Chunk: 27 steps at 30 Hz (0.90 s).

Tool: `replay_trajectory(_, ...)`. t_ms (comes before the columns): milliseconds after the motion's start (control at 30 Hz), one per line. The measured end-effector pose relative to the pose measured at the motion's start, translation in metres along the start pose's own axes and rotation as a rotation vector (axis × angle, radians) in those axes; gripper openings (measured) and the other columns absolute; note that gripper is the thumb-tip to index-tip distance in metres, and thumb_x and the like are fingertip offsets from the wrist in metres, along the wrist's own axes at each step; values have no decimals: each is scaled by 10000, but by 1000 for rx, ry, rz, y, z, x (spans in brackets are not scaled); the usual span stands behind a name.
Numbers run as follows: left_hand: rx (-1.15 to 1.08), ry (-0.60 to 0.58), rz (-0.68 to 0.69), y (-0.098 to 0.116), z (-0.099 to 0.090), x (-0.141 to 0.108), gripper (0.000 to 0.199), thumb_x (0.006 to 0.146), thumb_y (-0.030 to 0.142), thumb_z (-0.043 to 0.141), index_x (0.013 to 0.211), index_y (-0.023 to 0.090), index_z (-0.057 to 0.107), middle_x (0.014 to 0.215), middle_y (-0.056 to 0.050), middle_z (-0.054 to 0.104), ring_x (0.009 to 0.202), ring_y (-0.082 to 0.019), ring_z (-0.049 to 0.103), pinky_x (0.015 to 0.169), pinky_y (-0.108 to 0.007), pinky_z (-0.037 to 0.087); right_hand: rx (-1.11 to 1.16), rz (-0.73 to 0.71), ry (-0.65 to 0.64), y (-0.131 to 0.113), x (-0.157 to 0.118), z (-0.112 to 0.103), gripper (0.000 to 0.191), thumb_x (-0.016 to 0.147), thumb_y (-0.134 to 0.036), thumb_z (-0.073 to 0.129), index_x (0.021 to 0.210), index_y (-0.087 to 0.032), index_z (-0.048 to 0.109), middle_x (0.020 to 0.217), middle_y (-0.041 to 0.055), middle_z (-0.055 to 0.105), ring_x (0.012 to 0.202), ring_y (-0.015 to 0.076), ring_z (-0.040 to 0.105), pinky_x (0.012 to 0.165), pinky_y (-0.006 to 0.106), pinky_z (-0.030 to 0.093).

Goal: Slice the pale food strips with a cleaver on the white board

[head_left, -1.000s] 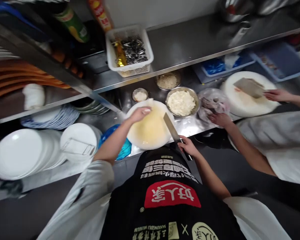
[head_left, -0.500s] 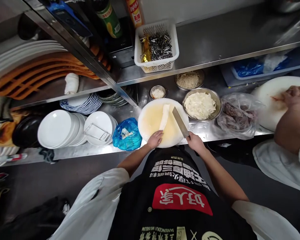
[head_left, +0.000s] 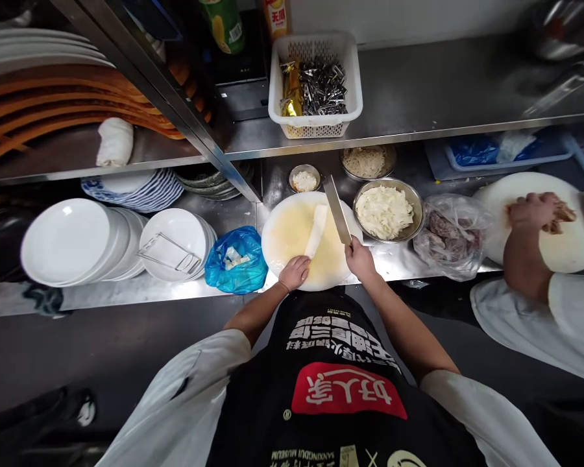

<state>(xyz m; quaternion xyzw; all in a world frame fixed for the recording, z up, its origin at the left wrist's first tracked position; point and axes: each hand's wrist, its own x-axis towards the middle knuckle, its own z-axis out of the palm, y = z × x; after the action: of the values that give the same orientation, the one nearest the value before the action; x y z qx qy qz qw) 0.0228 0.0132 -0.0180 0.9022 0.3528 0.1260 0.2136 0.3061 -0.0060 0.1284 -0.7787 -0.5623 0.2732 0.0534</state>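
Note:
On the round white cutting board [head_left: 283, 235] lies a long, flat, whitish strip of food [head_left: 317, 228], slanting away from me; its exact kind I cannot tell. The fingers of my left hand [head_left: 296, 272] are closed on its near end. My right hand [head_left: 360, 259] is wrapped round the handle of a cleaver [head_left: 338, 211]. The blade points up and away, just right of the strip and apart from it. Right of the board, a steel bowl [head_left: 418, 224] holds pale, thin-cut slices [head_left: 384, 212].
Left of the board are a blue plastic bag [head_left: 238, 277] with white pieces and stacked white plates [head_left: 73, 240]. Behind stand small bowls [head_left: 304, 179]. A clear bag [head_left: 457, 230] of dark meat lies right, beside a co-worker's hand [head_left: 533, 211] on another board [head_left: 559, 250]. A shelf edge [head_left: 394, 136] overhangs.
The cleaver in my right hand has moved left and away from me, closer to the strip. My left hand stays on the strip's near end. The view has shifted slightly.

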Motion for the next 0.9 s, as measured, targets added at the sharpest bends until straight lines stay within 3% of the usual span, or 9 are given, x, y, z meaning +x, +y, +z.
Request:
replay_trajectory(167, 16, 4, 19, -2, 4, -1, 415, 981, 251, 474, 1365, 149, 596, 1383, -111, 606, 1310, -260, 528, 1182, -488, 426, -100, 97, -201, 15, 0, 2, 324, 999, -226, 402, 1217, -122, 617, 1068, 166, 717, 963, 252, 668, 776, 292, 444)
replay_trajectory(267, 9, 14, 8, -3, 5, -2, 405, 978, 244, 482, 1354, 161, 606, 1373, -107, 610, 1301, -255, 538, 1173, -485, 434, -125, 75, -190, 21, -9, -2, 316, 993, -260, 425, 1214, -141, 619, 1060, 155, 719, 961, 265, 670, 773, 301, 444)
replay_trajectory(433, 2, 39, 20, -3, 4, -2, 385, 972, 237, 493, 1322, 148, 628, 1339, -115, 624, 1287, -253, 544, 1166, -469, 441, -122, 39, -114, 12, -18, 7, 400, 1027, -280, 369, 1363, -140, 534, 1063, 142, 722, 974, 259, 673, 803, 302, 442)
replay_trajectory(600, -6, 36, 10, -2, 3, -2, 375, 971, 237, 492, 1306, 153, 639, 1328, -113, 629, 1269, -261, 557, 1152, -482, 451, -162, 82, -236, 20, -20, 9, 306, 988, -212, 408, 1175, -116, 630, 1037, 168, 724, 963, 260, 676, 774, 291, 434)
replay_trajectory(767, -10, 32, -6, -2, 3, -3, 365, 965, 232, 501, 1294, 168, 647, 1321, -117, 629, 1261, -257, 565, 1151, -489, 448, -90, 13, -105, 22, -27, 10, 342, 1025, -294, 387, 1260, -146, 586, 1044, 134, 733, 974, 250, 677, 778, 275, 432)
replay_trajectory(900, -13, 32, -8, -1, 3, -2, 355, 964, 231, 504, 1278, 160, 654, 1315, -115, 632, 1263, -258, 558, 1148, -481, 453, -128, 74, -221, 21, -37, 16, 287, 1003, -241, 412, 1160, -137, 629, 1017, 145, 734, 942, 251, 683, 759, 276, 429)
